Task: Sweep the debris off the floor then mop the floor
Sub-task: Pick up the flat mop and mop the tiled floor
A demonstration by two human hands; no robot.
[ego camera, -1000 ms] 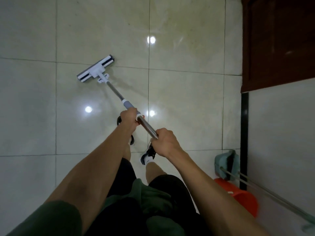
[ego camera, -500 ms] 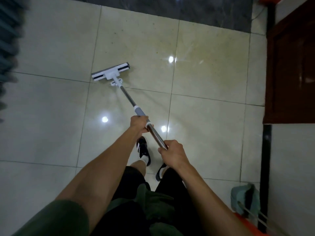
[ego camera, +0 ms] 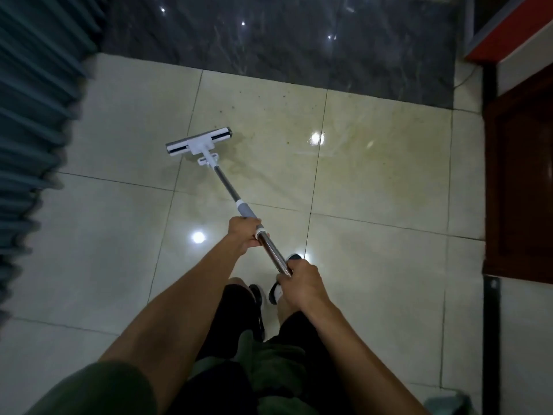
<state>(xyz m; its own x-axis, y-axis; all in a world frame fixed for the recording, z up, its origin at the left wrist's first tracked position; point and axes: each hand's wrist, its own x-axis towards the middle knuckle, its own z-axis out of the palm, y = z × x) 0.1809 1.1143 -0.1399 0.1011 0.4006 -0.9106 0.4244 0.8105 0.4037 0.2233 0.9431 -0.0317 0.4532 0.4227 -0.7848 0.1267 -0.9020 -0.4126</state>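
Note:
A flat mop with a white head lies on the glossy cream tile floor, ahead and slightly left of me. Its metal handle slants back toward my body. My left hand grips the handle just below the grey collar. My right hand grips the handle's upper end, closer to me. Small dark specks of debris dot the tiles beyond the mop head, and a damp streak shows around the head.
A dark marble strip runs across the far side. A blue pleated curtain hangs at the left. A dark wooden door and white wall stand at the right. A teal broom tip shows bottom right. My shoes stand below the handle.
I have stepped forward and the view has tilted up. The mop head has slid ahead over the tiles. The dark strip and curtain came into view; the orange dustpan left it.

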